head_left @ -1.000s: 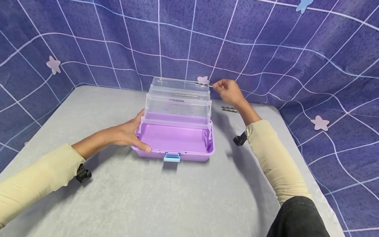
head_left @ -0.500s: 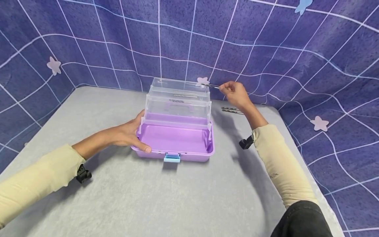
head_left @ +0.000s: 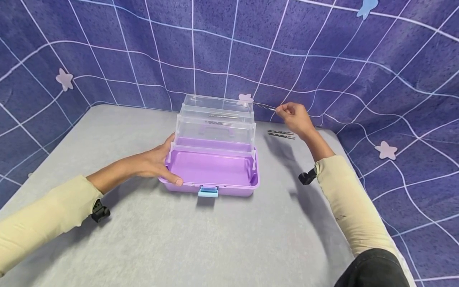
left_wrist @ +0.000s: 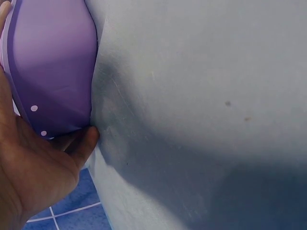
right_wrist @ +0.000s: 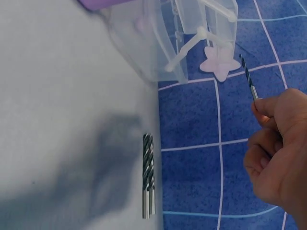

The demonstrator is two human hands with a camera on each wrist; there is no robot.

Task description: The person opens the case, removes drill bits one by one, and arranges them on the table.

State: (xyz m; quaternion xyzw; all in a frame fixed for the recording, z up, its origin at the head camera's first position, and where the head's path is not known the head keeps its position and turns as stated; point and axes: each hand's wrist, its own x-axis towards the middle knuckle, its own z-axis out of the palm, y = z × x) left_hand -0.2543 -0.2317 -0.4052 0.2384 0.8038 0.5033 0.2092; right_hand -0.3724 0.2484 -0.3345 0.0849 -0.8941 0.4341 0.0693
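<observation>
A purple toolbox (head_left: 211, 191) stands open on the table, with clear tiered trays (head_left: 215, 108) raised at its back. My left hand (head_left: 155, 161) grips the box's left end, thumb along the front rim; the left wrist view shows its fingers around the purple end wall (left_wrist: 57, 72). Between thumb and fingertips my right hand (head_left: 295, 119) pinches a thin twist drill bit (head_left: 264, 106), held in the air right of the top tray, its fluted tip toward the tray. Drill bits (head_left: 224, 116) show through the clear trays. Under the right hand, two more drill bits (head_left: 281, 136) lie side by side.
A light blue latch (head_left: 208, 191) hangs at the toolbox's front. Behind the grey table (head_left: 201, 243) rises a blue grid-patterned cloth (head_left: 215, 48) with star shapes. A dark rounded object (head_left: 374, 269) covers the lower right corner.
My right hand has drawn back to the right and slightly down with the drill bit, away from the top tray. The left hand and toolbox have stayed put.
</observation>
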